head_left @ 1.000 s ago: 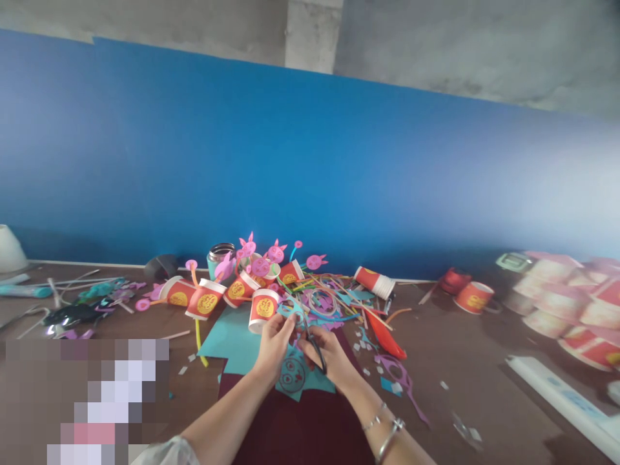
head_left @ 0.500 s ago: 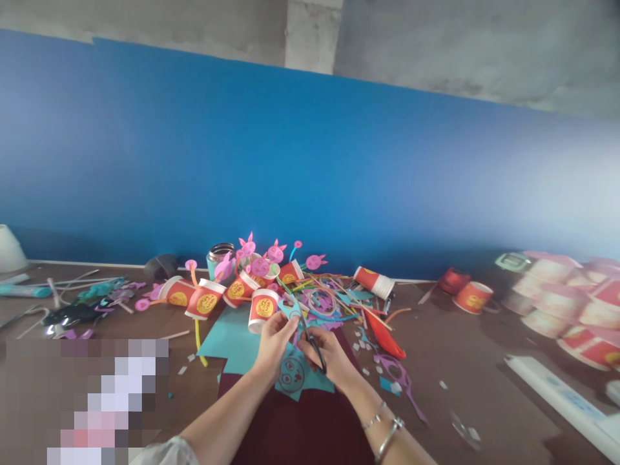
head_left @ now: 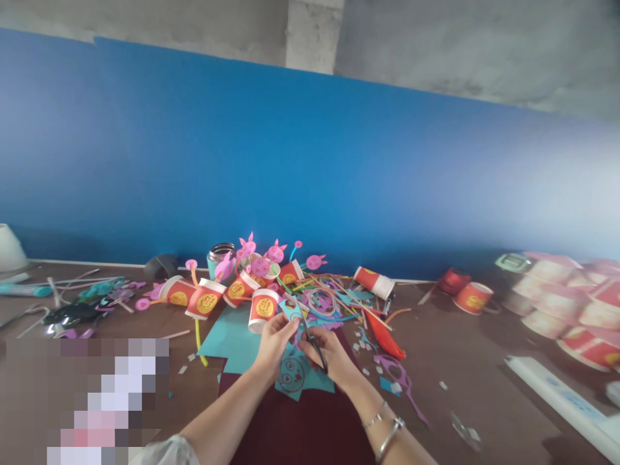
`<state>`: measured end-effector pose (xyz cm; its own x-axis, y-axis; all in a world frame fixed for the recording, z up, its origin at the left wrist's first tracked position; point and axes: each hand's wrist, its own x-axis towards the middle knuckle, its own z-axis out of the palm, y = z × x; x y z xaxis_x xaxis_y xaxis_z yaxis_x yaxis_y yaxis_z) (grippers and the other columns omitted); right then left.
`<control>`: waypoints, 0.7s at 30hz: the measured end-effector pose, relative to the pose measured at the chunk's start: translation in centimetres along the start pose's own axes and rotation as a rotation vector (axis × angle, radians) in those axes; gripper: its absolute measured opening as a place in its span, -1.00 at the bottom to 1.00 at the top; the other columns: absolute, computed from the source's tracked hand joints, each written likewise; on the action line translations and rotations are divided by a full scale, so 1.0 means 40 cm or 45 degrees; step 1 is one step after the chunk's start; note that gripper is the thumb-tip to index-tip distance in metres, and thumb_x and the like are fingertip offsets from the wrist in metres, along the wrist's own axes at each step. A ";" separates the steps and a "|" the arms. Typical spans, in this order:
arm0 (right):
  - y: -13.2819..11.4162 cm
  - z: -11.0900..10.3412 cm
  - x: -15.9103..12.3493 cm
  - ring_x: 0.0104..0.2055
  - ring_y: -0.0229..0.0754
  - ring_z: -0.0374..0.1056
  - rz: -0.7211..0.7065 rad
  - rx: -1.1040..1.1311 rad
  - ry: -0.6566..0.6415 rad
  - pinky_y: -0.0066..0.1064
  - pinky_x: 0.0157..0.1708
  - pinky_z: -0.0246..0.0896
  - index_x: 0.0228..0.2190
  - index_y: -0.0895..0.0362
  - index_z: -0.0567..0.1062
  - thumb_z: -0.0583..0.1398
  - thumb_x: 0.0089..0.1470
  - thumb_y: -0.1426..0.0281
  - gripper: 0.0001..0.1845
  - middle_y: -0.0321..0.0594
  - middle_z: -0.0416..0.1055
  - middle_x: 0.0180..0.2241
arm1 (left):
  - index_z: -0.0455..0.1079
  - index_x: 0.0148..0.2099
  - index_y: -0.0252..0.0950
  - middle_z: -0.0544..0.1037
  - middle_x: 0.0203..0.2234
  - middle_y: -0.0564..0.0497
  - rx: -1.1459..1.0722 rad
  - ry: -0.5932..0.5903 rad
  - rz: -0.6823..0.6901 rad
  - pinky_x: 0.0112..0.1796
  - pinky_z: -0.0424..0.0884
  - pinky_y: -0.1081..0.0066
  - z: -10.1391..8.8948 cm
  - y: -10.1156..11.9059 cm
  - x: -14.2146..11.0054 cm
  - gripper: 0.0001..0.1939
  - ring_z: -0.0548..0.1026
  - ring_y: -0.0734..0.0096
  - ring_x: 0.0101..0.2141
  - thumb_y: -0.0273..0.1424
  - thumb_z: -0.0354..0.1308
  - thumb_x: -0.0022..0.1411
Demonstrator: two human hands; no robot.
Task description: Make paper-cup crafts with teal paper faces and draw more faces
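Between its thumb and fingers, my left hand (head_left: 275,339) pinches a small piece of light blue paper (head_left: 291,310) with red lines drawn on it. My right hand (head_left: 328,352) is closed round dark-handled scissors (head_left: 316,349), whose blades point up at the right edge of that paper. Under my hands lies another light blue sheet (head_left: 291,374) with a round face drawn in red. A larger blue sheet (head_left: 231,342) rests to the left, partly on a dark red sheet (head_left: 285,433). A red and white paper cup (head_left: 263,310) stands just beyond my left hand.
Paper cups with pink animal cut-outs (head_left: 247,247) cluster at the back beside an open flask (head_left: 221,253). Straws and scraps spread rightward, with a red balloon-like piece (head_left: 385,336). Stacked cups (head_left: 557,297) and a white power strip (head_left: 557,394) are at the right; a blue partition (head_left: 300,161) stands behind.
The piece of blue paper in my left hand has shifted slightly against the scissors, and less of its upper part shows. My hands have otherwise hardly moved.
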<state>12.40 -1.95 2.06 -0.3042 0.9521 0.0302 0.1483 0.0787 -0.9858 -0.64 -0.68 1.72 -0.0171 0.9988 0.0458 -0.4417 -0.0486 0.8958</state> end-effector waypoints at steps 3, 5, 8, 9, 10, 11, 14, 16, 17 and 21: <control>0.002 -0.001 0.001 -0.74 -0.40 -0.01 0.007 -0.001 -0.009 -0.54 -0.73 -0.13 -0.57 0.14 0.33 0.28 -0.11 0.14 -0.65 -0.47 0.12 -0.79 | 0.32 -0.57 -0.33 0.28 -0.72 0.17 -0.005 0.007 0.013 -0.58 0.07 0.52 -0.001 -0.002 0.001 -0.68 0.16 0.63 -0.66 -0.22 0.33 -0.13; 0.004 -0.001 0.001 -0.75 -0.40 -0.01 0.006 -0.001 -0.015 -0.54 -0.73 -0.13 -0.58 0.14 0.33 0.27 -0.11 0.14 -0.65 -0.47 0.12 -0.79 | 0.32 -0.56 -0.33 0.31 -0.71 0.16 -0.007 0.010 0.023 -0.58 0.08 0.53 -0.002 -0.006 0.002 -0.69 0.18 0.63 -0.65 -0.21 0.32 -0.11; 0.006 0.000 0.001 -0.76 -0.41 -0.02 0.018 0.012 -0.029 -0.55 -0.74 -0.13 -0.58 0.14 0.34 0.28 -0.12 0.14 -0.65 -0.47 0.12 -0.79 | 0.33 -0.54 -0.33 0.37 -0.68 0.12 -0.002 0.005 0.034 -0.57 0.12 0.52 -0.004 -0.011 0.004 -0.68 0.23 0.61 -0.64 -0.20 0.29 -0.06; 0.006 0.000 0.002 -0.76 -0.41 -0.02 0.021 0.020 -0.034 -0.55 -0.74 -0.13 -0.57 0.14 0.34 0.28 -0.12 0.15 -0.65 -0.48 0.12 -0.79 | 0.33 -0.54 -0.34 0.39 -0.67 0.10 -0.005 0.002 0.031 -0.57 0.13 0.52 -0.005 -0.012 0.005 -0.68 0.25 0.60 -0.64 -0.19 0.29 -0.06; 0.007 0.000 0.002 -0.76 -0.41 -0.02 0.023 0.028 -0.037 -0.55 -0.74 -0.12 -0.57 0.15 0.34 0.28 -0.12 0.15 -0.66 -0.48 0.12 -0.79 | 0.33 -0.54 -0.34 0.39 -0.67 0.09 -0.012 0.001 0.027 -0.56 0.14 0.52 -0.005 -0.013 0.006 -0.68 0.26 0.59 -0.64 -0.19 0.29 -0.06; 0.008 0.001 0.002 -0.76 -0.41 -0.02 0.023 0.036 -0.038 -0.55 -0.73 -0.11 -0.57 0.15 0.34 0.28 -0.13 0.15 -0.66 -0.48 0.13 -0.79 | 0.32 -0.55 -0.34 0.39 -0.67 0.09 -0.021 0.003 0.020 -0.56 0.15 0.52 -0.006 -0.013 0.006 -0.68 0.27 0.59 -0.63 -0.20 0.30 -0.07; 0.009 0.001 0.003 -0.74 -0.40 0.02 0.030 0.054 -0.038 -0.55 -0.73 -0.08 -0.56 0.15 0.34 0.29 -0.14 0.16 -0.66 -0.47 0.14 -0.78 | 0.32 -0.56 -0.34 0.39 -0.68 0.10 -0.040 0.015 0.001 -0.57 0.16 0.53 -0.007 -0.014 0.006 -0.68 0.26 0.60 -0.64 -0.22 0.32 -0.09; 0.009 0.001 0.002 -0.74 -0.40 0.03 0.039 0.060 -0.040 -0.55 -0.72 -0.08 -0.56 0.15 0.34 0.30 -0.15 0.16 -0.66 -0.47 0.15 -0.78 | 0.32 -0.56 -0.34 0.39 -0.68 0.10 -0.047 0.012 -0.007 -0.57 0.16 0.53 -0.008 -0.014 0.006 -0.68 0.27 0.61 -0.64 -0.23 0.32 -0.09; 0.007 0.002 0.002 -0.74 -0.40 0.03 0.040 0.060 -0.039 -0.55 -0.72 -0.07 -0.56 0.15 0.34 0.30 -0.15 0.16 -0.66 -0.47 0.14 -0.78 | 0.32 -0.56 -0.34 0.39 -0.68 0.10 -0.049 0.006 -0.012 -0.56 0.17 0.53 -0.009 -0.014 0.006 -0.69 0.27 0.61 -0.64 -0.23 0.32 -0.09; -0.004 0.003 -0.002 -0.74 -0.41 0.02 0.039 0.029 -0.031 -0.55 -0.72 -0.07 -0.58 0.15 0.33 0.29 -0.14 0.16 -0.65 -0.47 0.13 -0.78 | 0.32 -0.55 -0.35 0.39 -0.68 0.10 -0.071 0.000 -0.026 -0.56 0.16 0.55 -0.009 -0.014 0.005 -0.70 0.27 0.62 -0.63 -0.25 0.32 -0.08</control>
<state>12.30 -2.06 2.20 -0.3227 0.9465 -0.0034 0.1366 0.0430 -0.9897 -0.74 -0.44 1.07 -0.0077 0.9996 0.0278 -0.4910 -0.0280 0.8707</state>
